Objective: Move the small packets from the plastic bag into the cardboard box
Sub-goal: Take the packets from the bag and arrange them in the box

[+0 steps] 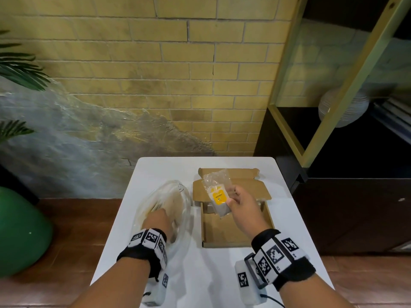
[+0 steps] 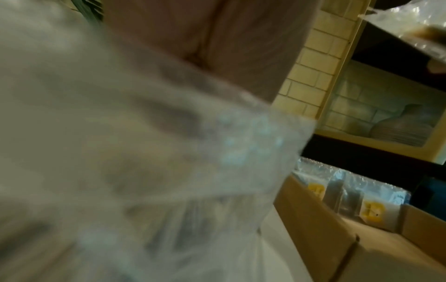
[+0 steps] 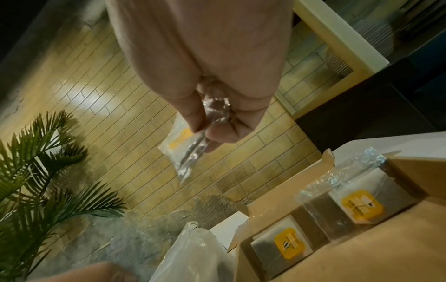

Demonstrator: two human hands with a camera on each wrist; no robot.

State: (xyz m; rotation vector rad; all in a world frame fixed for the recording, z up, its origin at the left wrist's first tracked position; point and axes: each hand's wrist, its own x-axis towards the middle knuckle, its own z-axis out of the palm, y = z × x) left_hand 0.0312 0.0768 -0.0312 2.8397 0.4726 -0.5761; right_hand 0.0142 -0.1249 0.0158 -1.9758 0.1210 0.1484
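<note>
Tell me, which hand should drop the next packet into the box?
The right hand, most likely. It already pinches a packet above the open cardboard box. The left hand is inside the plastic bag.

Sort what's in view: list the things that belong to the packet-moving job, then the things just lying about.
Job:
plastic bag, left hand inside it
held packet, pinched by right hand
cardboard box
packets already in box

Lying about:
palm plant
green ball
shelf unit
white table, only the work surface
</note>
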